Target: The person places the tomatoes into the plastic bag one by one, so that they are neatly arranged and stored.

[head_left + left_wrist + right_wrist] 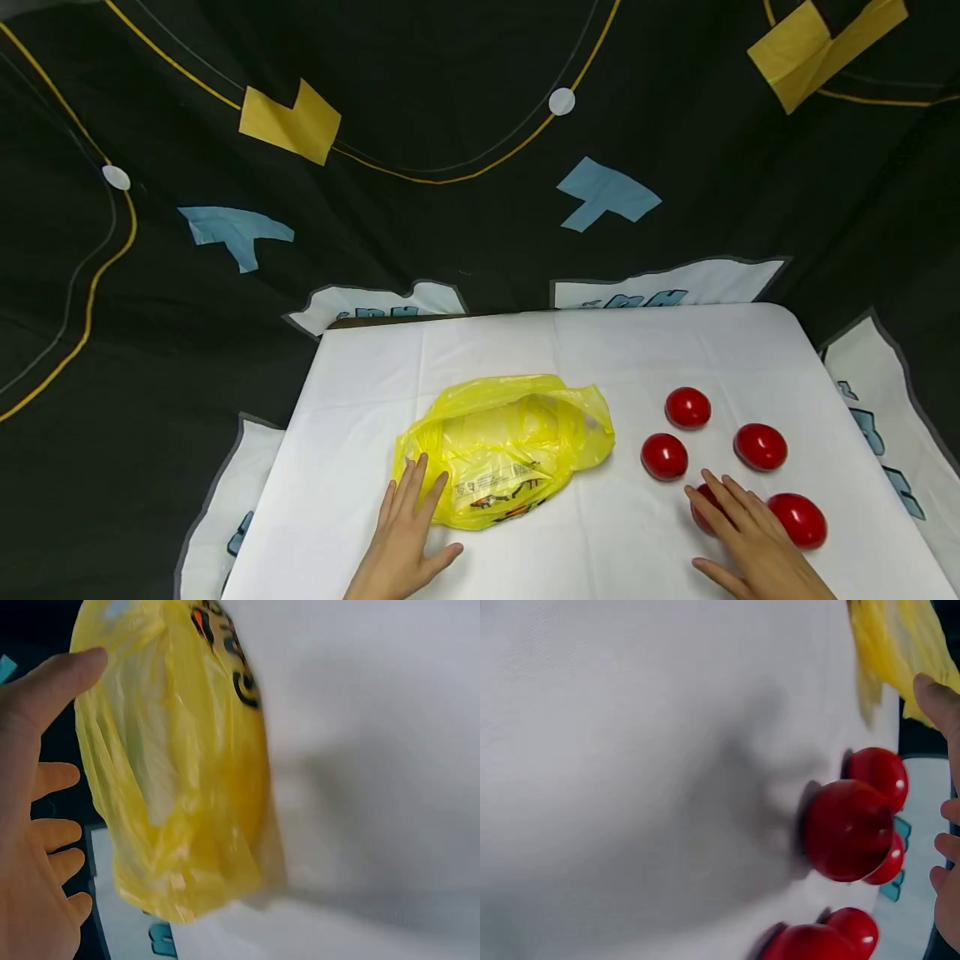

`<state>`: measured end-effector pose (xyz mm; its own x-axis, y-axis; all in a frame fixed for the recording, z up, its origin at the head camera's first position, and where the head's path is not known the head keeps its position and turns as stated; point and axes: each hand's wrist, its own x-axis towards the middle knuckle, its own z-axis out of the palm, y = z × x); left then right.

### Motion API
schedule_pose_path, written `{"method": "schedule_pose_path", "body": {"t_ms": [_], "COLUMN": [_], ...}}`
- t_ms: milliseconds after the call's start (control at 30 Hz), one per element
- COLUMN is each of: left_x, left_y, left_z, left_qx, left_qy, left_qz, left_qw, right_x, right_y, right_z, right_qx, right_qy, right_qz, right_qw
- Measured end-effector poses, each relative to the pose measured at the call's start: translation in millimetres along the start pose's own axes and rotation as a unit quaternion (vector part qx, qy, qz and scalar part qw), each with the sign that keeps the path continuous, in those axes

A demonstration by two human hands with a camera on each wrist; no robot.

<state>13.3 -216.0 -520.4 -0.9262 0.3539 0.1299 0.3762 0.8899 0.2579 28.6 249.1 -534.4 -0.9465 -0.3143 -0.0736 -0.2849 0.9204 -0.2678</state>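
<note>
A crumpled yellow plastic bag (517,450) lies on the white-covered table, its mouth partly spread and dark print on its near side. My left hand (402,537) is open at the bag's near left edge, its fingertips overlapping the bag in the head view. In the left wrist view the thumb (79,671) overlaps the bag's rim. My right hand (761,537) is open with fingers spread over several glossy red, tomato-like rounds. It partly hides one red round (702,508), and another red round (798,521) shows beside it. Neither hand grips anything.
Farther back on the table are more red rounds (687,407), right of the bag. The white table cover (375,375) has faint creases. Behind it hangs a black cloth (450,242) with yellow lines and blue and yellow patches.
</note>
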Motion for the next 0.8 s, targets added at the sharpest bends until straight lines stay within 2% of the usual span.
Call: {"method": "schedule_pose_path", "body": {"t_ms": [233, 567, 667, 800], "left_x": [1.7, 1.8, 4.5, 9.2], "left_y": [-20.1, -36.3, -39.9, -43.3], "left_z": [5.3, 20.1, 24.3, 29.2], "left_qx": [-0.016, -0.067, -0.089, -0.126], "left_qy": [0.005, 0.014, 0.013, -0.009], "left_qz": [-0.043, -0.095, -0.117, -0.160], "left_qw": [0.9989, 0.9932, 0.9890, 0.9790], "right_x": [-4.4, -7.3, -8.0, -7.0], "right_y": [10.7, 17.5, 19.5, 23.9], "right_z": [10.8, 19.1, 21.7, 24.8], "right_qx": [0.000, 0.016, 0.022, 0.024], "right_qy": [0.004, -0.003, -0.004, -0.004], "right_qz": [0.025, 0.068, 0.083, 0.108], "right_qw": [0.9997, 0.9976, 0.9963, 0.9938]}}
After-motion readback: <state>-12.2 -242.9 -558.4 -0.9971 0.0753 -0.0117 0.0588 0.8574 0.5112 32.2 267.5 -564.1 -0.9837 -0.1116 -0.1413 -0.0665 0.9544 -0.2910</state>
